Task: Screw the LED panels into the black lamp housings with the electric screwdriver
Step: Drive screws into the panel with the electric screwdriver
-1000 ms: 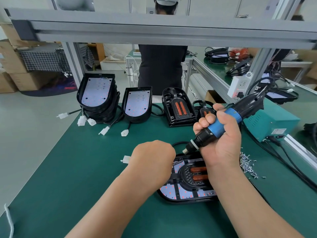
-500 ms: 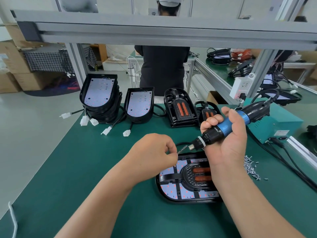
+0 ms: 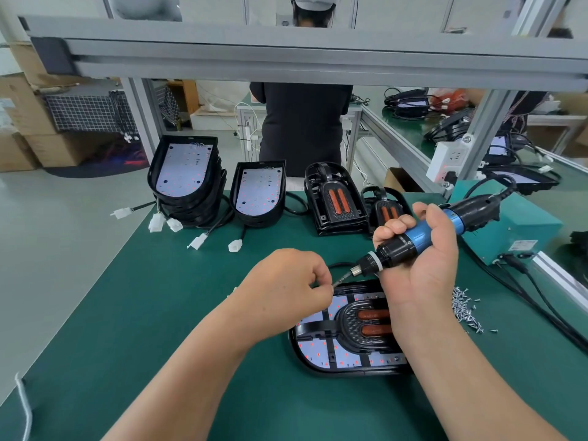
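The black lamp housing with its LED panel is lying flat on the green mat. Above it the right hand is gripping the tilted electric screwdriver, and the left hand, fingers curled, is pinching the tool's bit at its tip.

The 2 forearms are bare all the way to the left hand and right hand.

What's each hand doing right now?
Left hand: curled at the end of the bit; what it pinches, if anything, is hidden.
Right hand: grips the electric screwdriver.
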Available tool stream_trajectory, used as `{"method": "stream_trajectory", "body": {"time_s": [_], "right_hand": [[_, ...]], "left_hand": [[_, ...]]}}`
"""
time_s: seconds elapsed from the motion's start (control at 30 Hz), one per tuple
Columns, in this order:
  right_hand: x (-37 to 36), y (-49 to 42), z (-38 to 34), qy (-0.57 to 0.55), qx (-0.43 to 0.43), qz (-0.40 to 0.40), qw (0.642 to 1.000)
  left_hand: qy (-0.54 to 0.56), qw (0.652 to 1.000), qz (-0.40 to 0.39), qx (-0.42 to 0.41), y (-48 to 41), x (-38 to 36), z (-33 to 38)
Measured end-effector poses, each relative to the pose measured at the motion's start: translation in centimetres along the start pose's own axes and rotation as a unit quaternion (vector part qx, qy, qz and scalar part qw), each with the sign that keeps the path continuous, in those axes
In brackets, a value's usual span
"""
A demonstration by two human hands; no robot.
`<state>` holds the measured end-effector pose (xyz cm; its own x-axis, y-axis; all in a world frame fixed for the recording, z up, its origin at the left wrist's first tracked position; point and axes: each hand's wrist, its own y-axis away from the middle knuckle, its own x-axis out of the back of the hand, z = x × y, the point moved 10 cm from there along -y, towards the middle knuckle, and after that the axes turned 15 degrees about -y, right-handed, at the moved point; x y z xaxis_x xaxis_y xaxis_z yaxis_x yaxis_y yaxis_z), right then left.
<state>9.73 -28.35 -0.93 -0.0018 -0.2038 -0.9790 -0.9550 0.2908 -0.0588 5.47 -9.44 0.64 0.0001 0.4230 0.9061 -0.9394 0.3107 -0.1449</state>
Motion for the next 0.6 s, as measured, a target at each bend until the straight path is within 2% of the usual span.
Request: {"method": "stream_trajectory", "body": {"time_s": [0.13, 0.3, 0.37, 0.53, 0.6], "right_hand": [[0.1, 0.0, 0.7, 0.019, -0.010, 0.004, 1.000], [0.5, -0.3, 0.4, 0.047, 0.003, 0.025, 0.999], [0.5, -0.3, 0.2, 0.032, 0.000, 0.024, 0.999], [0.3, -0.2, 0.1, -0.012, -0.013, 0.009, 1.000], [0.4, -0.2, 0.0, -0.016, -0.007, 0.011, 1.000]], "left_hand": [[-0.054, 0.998, 0.007, -0.006, -0.1, 0.0, 0.3], [-0.114, 0.992, 0.052, -0.014, -0.2, 0.7, 0.3], [-0.082, 0.995, 0.049, -0.021, -0.2, 0.7, 0.1], [0.117, 0.993, -0.020, -0.020, -0.4, -0.8, -0.5], [0.141, 0.990, -0.022, -0.019, -0.5, -1.0, -0.6]]}}
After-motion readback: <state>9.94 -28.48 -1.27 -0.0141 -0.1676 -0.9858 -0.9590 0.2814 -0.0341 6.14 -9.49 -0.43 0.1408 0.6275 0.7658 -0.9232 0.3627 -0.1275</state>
